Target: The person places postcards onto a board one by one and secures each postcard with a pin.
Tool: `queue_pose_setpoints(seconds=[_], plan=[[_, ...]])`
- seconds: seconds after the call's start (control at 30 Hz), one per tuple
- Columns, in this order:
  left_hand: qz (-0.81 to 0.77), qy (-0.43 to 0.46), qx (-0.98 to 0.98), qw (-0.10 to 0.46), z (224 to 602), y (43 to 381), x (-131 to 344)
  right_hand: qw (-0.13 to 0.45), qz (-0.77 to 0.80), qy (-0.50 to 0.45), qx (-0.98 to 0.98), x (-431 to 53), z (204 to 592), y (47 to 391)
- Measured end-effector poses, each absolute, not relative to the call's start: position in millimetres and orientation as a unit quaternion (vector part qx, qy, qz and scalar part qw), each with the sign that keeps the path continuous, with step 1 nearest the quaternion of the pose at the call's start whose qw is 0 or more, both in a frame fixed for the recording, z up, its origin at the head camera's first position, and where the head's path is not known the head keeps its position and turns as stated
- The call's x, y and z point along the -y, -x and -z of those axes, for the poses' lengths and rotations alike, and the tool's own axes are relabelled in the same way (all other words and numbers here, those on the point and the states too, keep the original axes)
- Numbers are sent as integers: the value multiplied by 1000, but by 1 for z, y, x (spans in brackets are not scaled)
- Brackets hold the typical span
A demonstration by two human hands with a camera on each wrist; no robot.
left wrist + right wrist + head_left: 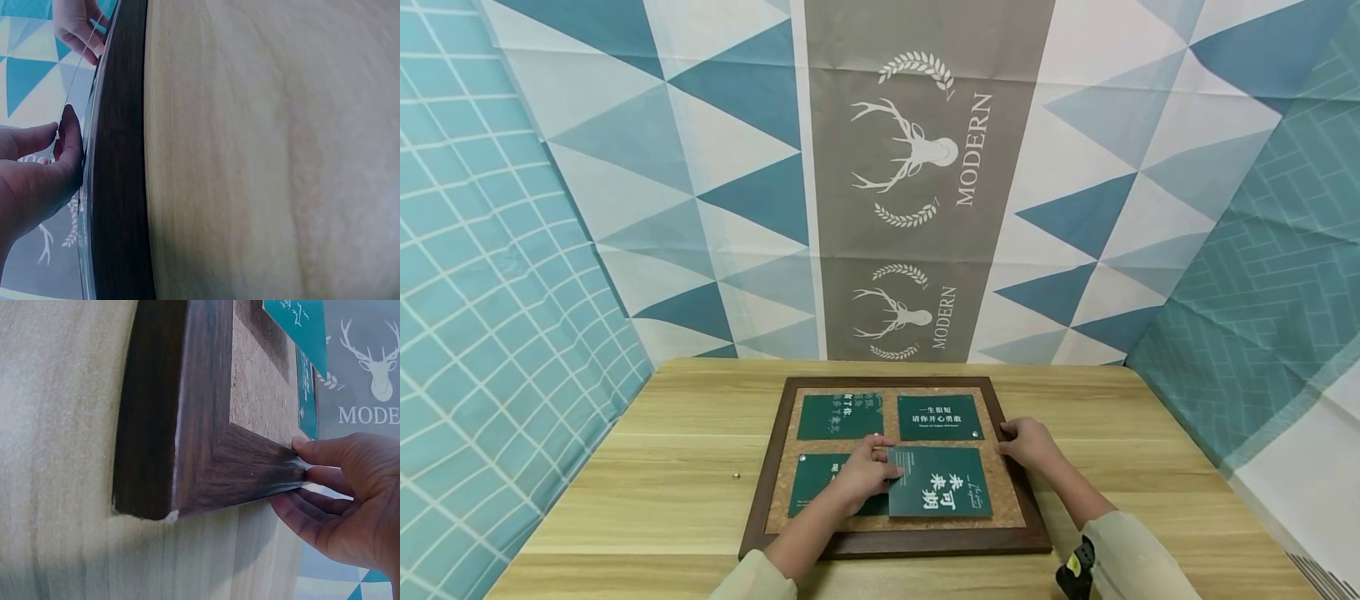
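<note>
A framed corkboard with a dark wooden rim lies on the table. My left hand pinches the left edge of a dark green printed card over the board's lower right part. Seen edge-on in the left wrist view, that card is a thin line at the fingers. My right hand grips the board's right rim, thumb on its inner edge and fingers at its outer side. Other green cards sit on the cork: upper left, upper right, and lower left, partly behind my left hand.
A small pin-like piece lies on the wooden table, left of the board. Silver pins show on the upper right card and the lower left card. A patterned cloth backdrop hangs behind the table.
</note>
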State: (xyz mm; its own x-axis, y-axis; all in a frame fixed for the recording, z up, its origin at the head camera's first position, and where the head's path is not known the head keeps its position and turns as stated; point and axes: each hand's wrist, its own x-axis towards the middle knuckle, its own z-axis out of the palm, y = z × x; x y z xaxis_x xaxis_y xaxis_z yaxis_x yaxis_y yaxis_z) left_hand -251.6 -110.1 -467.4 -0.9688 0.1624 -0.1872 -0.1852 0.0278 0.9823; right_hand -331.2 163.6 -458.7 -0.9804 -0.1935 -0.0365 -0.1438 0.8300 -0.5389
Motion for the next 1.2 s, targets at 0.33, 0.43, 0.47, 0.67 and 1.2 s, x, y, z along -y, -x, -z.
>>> queue_pose_setpoints(seconds=[0.33,0.43,0.47,0.67,1.2], plan=[[-697,11,-706,123,467,253,108,43,270,89,-958,-164,459,333],[-697,12,-706,123,467,253,108,45,271,88,-957,-165,460,334],[-697,13,-707,123,467,253,108,46,271,88,-957,-165,460,334],[-694,15,-709,121,468,254,106,48,271,89,-957,-165,459,334],[-691,17,-715,107,471,258,99,51,275,86,-956,-165,459,334]])
